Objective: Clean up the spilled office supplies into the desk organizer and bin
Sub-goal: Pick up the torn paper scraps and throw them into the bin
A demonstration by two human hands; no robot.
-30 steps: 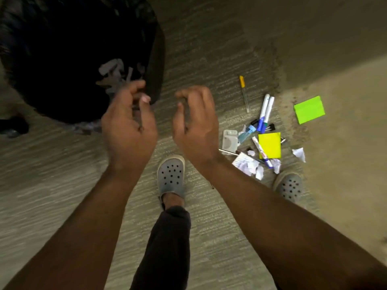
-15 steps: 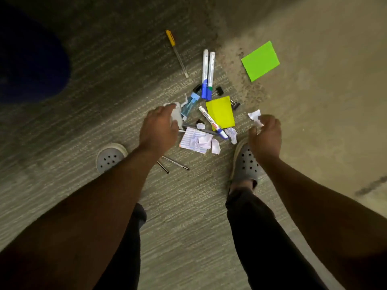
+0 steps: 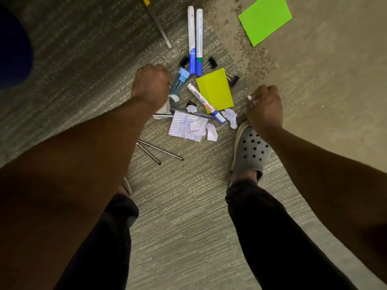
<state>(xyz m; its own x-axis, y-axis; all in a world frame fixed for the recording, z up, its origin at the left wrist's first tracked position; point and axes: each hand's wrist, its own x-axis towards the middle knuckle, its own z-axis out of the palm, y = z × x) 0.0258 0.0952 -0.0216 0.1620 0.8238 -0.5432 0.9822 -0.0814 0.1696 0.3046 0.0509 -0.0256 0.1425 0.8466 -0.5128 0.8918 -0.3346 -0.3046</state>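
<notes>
Spilled supplies lie on the carpet between my hands: two white markers (image 3: 195, 38) with blue ends, a third marker (image 3: 206, 103), a yellow sticky pad (image 3: 215, 91), a blue-capped tube (image 3: 180, 80), black binder clips (image 3: 211, 62), a lined paper (image 3: 186, 126) and crumpled scraps (image 3: 230, 118). My left hand (image 3: 150, 84) is curled, knuckles up, over the pile's left side beside the tube; what its fingers touch is hidden. My right hand (image 3: 265, 105) is closed around a small white paper scrap (image 3: 250, 98), just right of the pile.
A green sticky pad (image 3: 265, 19) lies apart at the top right. A clear pen (image 3: 159, 24) with an orange cap is at the top; two thin black pens (image 3: 159, 150) lie nearer me. My grey clog (image 3: 251, 149) stands by the pile. A dark rounded shape (image 3: 12, 49) fills the left edge.
I have turned from the black bin to the pile and bent closer. My left hand moved forward over the pile's left side; my right hand closed on a paper scrap.
</notes>
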